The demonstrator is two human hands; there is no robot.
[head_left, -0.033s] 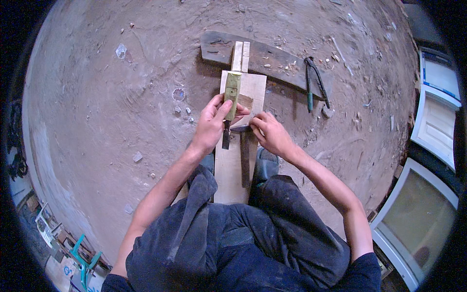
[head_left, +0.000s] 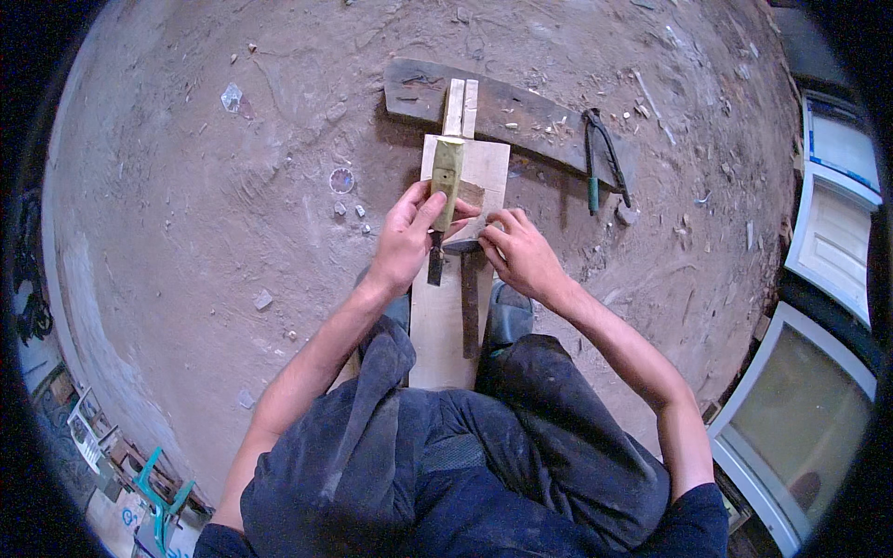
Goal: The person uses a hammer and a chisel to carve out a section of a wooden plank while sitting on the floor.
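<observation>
My left hand (head_left: 402, 240) is closed round the yellow-green wooden handle of a flat-bladed tool (head_left: 446, 177), which looks like a chisel. Its dark metal blade (head_left: 435, 259) points back toward me, and there is a small hole in the handle. My right hand (head_left: 523, 253) has its fingers pinched together just right of the tool; whatever they may hold is hidden. Below both hands a hammer (head_left: 471, 312) lies on a pale wooden board (head_left: 437, 339), its handle toward me. The board runs between my feet.
Beyond the board's far end a dark, worn plank (head_left: 530, 116) lies across the dirt floor, strewn with wood chips. Long-handled pincers (head_left: 595, 163) rest on its right end. Two pale wooden strips (head_left: 454, 107) extend onto it. White-framed panels (head_left: 791, 418) stand at the right.
The blade's end has shifted slightly to the right in my left hand. My right fingers have moved a little; both hands stay in nearly the same place.
</observation>
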